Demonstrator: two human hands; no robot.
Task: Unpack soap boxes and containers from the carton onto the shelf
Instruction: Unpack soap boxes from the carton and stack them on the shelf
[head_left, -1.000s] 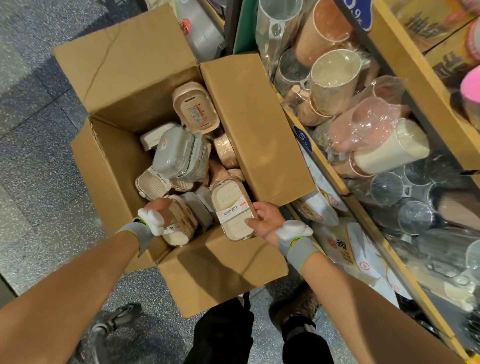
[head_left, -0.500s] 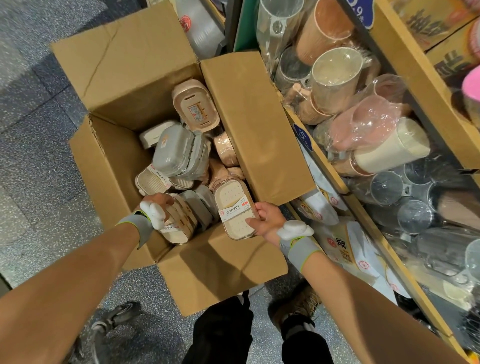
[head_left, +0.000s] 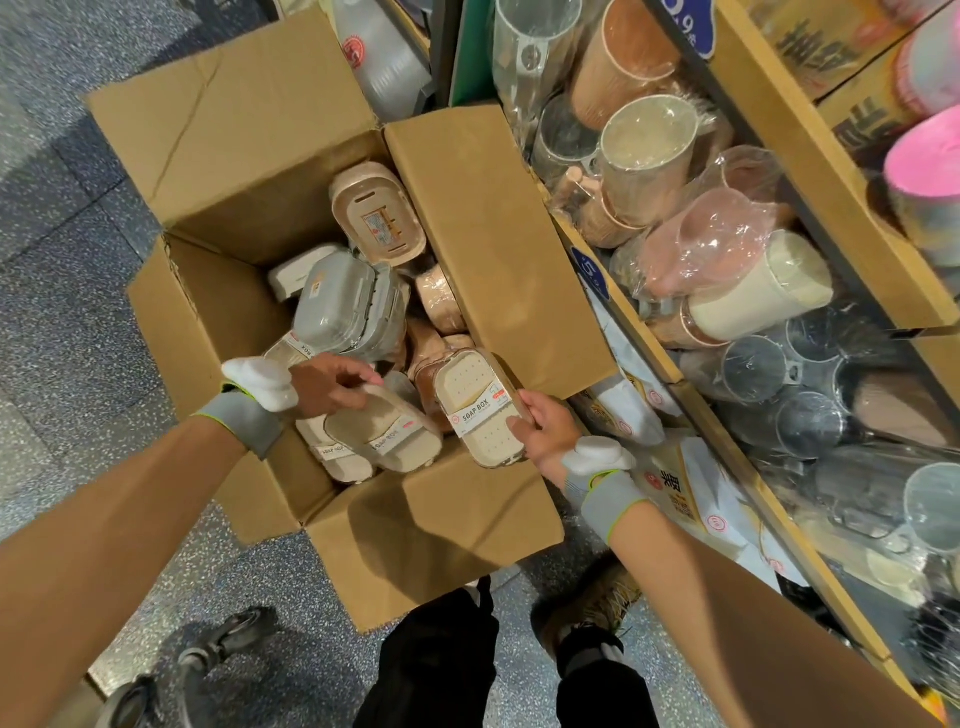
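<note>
An open brown carton (head_left: 249, 176) stands on the floor, filled with several soap boxes in cream, grey and pink. My right hand (head_left: 545, 428) grips a cream soap box (head_left: 475, 410) with a "SOAP BOX" label, at the carton's near right corner. My left hand (head_left: 327, 384) holds the top end of another cream soap box (head_left: 384, 434), which is tilted up above a third cream one below it. A grey lidded container (head_left: 340, 306) lies in the middle and a pink container (head_left: 376, 218) leans on the far wall.
A wooden shelf (head_left: 810, 150) rises on the right, packed with wrapped plastic mugs and clear cups (head_left: 649, 150). Printed packs (head_left: 680, 488) lie on its lowest level beside the carton. My legs and shoes (head_left: 597, 613) are below the carton on speckled floor.
My left hand has pulled a cream soap box up and toward the middle of the carton. My right hand keeps its grip on the labelled box, raised slightly.
</note>
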